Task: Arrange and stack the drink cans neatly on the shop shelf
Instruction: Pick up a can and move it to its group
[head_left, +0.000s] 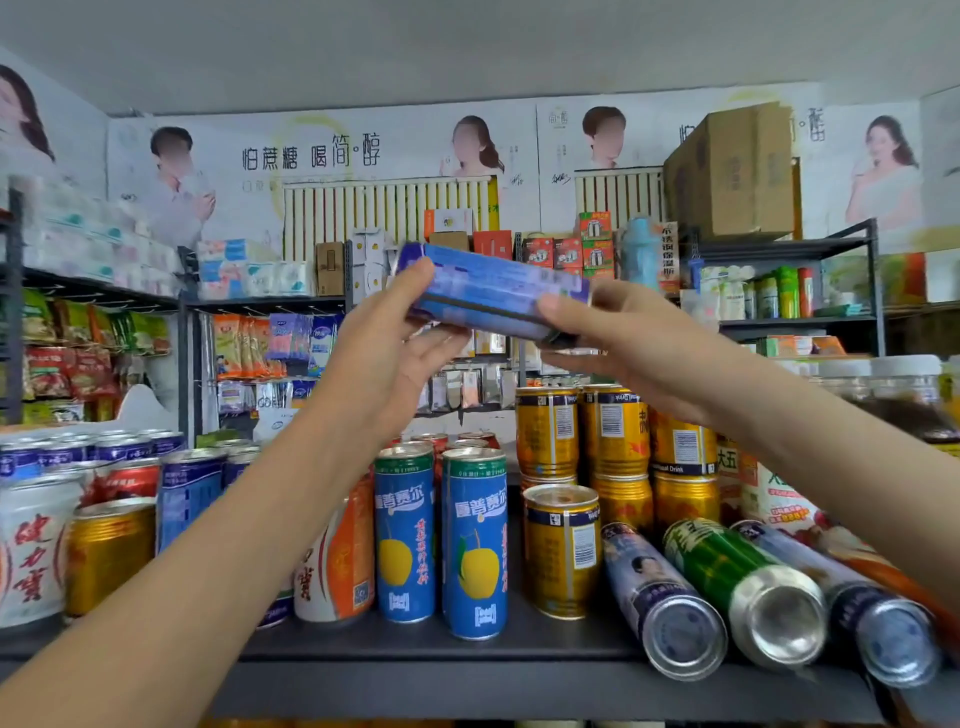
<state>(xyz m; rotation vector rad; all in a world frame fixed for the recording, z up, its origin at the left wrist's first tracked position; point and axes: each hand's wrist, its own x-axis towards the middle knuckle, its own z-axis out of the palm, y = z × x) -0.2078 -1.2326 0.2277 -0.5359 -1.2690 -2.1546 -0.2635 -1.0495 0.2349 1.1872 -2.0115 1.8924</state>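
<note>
Above the shelf, in mid-air: blue can held sideways, tilted down to the right. Left hand clamps its left end, thumb on top, fingers beneath; right hand clamps the right end the same way.

Handling, my judgement: thin metal wall, stiff if full, smooth and apt to slip, dents if squeezed mid-body. Best held near the rims. Some weight likely if unopened.

Hard to read: blur smears the label, and a dark line along the body leaves me unsure whether this is one can or two pressed together. Right fingers hide the far rim. Lying cans at the shelf's right run partly behind the right forearm.
</note>
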